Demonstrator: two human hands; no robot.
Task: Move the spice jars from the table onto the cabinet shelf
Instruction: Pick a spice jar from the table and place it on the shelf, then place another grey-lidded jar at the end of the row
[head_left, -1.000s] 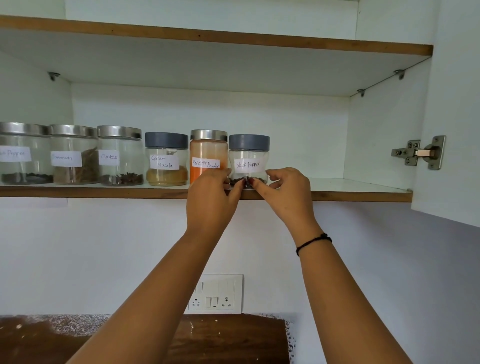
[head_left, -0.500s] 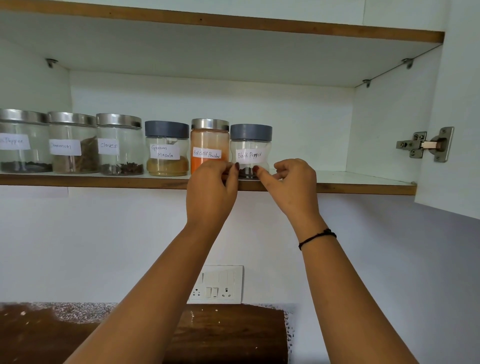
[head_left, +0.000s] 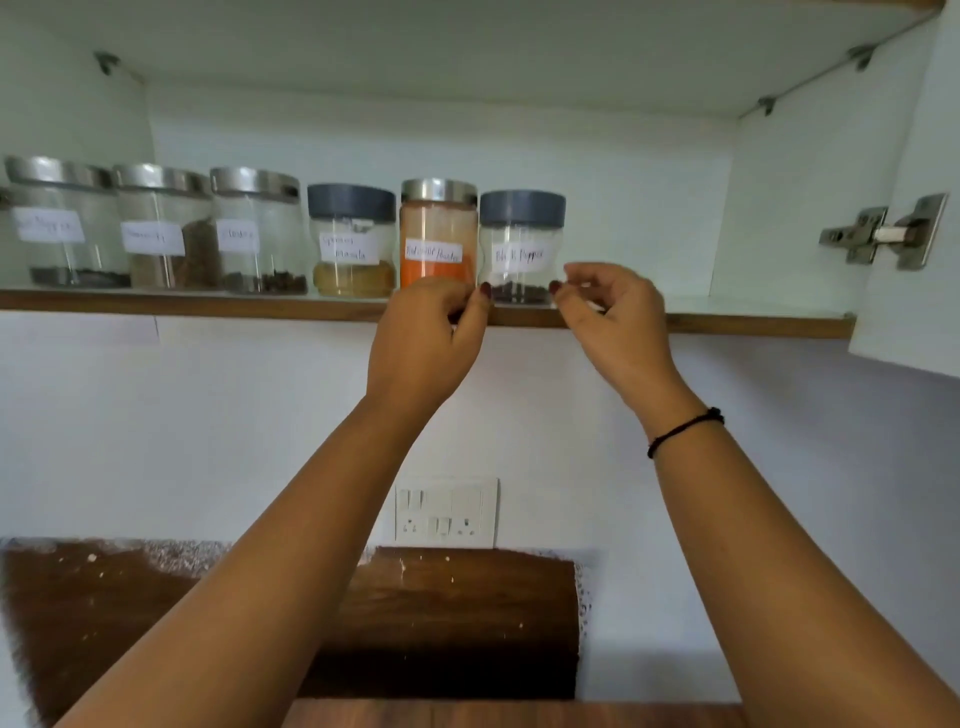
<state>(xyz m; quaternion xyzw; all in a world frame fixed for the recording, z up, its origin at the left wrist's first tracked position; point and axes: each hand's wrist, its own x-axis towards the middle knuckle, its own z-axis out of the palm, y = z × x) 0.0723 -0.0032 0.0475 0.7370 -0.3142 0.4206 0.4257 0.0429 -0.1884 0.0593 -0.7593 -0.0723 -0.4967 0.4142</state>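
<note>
Though beside the black pepper jar (head_left: 521, 249), left hand (head_left: 421, 348) and right hand (head_left: 621, 327), grips slack, empty.

a row of jars (head_left: 254, 234) is filling the shelf (head_left: 208, 307) from the left edge of view to the middle. the jars are standing so close that no hand is fitting between them. right of the black pepper jar (head_left: 522, 244), the shelf is lying bare up to the side wall (head_left: 800, 208). above the lids, open room is running under the top board (head_left: 415, 47). the left hand (head_left: 421, 343) and right hand (head_left: 618, 317) are hovering in front of that last jar's bottom. the open door (head_left: 935, 312) and its hinge (head_left: 883, 234) are sticking out on the right.
</note>
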